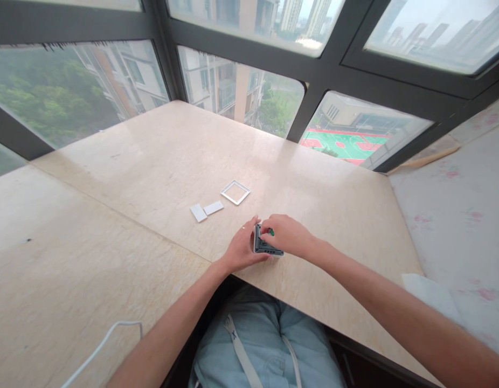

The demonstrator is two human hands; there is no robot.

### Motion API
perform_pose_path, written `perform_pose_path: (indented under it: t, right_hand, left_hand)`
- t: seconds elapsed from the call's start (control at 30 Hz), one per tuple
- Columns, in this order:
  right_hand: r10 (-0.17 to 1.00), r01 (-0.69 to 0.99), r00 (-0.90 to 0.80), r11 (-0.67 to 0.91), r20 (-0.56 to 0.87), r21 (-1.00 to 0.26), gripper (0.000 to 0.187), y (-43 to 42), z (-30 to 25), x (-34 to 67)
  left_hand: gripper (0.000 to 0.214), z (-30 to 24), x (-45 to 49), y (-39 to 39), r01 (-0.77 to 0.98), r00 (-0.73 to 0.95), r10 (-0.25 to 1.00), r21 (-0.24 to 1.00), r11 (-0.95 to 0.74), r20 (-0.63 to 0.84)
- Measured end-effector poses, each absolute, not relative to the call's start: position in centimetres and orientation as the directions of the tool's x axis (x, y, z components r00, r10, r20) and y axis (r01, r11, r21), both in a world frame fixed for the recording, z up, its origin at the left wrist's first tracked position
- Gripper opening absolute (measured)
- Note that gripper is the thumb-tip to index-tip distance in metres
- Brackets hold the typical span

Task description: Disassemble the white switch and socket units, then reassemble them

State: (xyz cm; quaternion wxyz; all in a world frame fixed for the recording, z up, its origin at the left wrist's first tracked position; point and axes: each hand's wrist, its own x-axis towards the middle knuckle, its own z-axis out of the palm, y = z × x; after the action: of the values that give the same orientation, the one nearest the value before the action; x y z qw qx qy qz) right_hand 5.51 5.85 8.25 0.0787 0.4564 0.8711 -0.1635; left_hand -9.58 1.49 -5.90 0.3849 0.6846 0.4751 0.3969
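Note:
A small grey switch module (265,247) stands on edge on the beige marble sill (160,161), near its front edge. My left hand (243,249) grips its left side with curled fingers. My right hand (288,234) is closed over its top and holds a small green-tipped tool (271,232) against it. Farther back lie two white rocker plates (206,210) side by side and a white square frame (235,192), all apart from my hands.
Dark-framed windows (314,75) wrap the far side of the sill. A floral-patterned fabric surface (463,215) lies to the right. A white cable (108,337) curves at the lower left. My light-blue jeans (265,345) show below the sill edge.

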Motion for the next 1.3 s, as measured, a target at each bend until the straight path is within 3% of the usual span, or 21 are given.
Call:
perform_pose_path:
  t: [0.33, 0.93, 1.3]
  right_hand:
    - [0.752, 0.825, -0.555, 0.554, -0.356, -0.114, 0.027, 5.9, 7.2, 4.4]
    - [0.801, 0.867, -0.437, 0.496, -0.410, 0.045, 0.030, 4.6, 7.2, 2.1]
    - [0.670, 0.743, -0.597, 0.669, -0.441, 0.010, 0.028, 6.0, 7.8, 2.7]
  left_hand:
    - [0.125, -6.3, -9.6, 1.7, 0.324, 0.237, 0.951, 0.907, -0.268, 0.196]
    - [0.119, -6.0, -9.6, 1.4, 0.333, 0.235, 0.950, 0.901, -0.277, 0.206]
    - [0.120, -6.0, -9.4, 1.7, 0.319, 0.230, 0.951, 0.907, -0.275, 0.207]
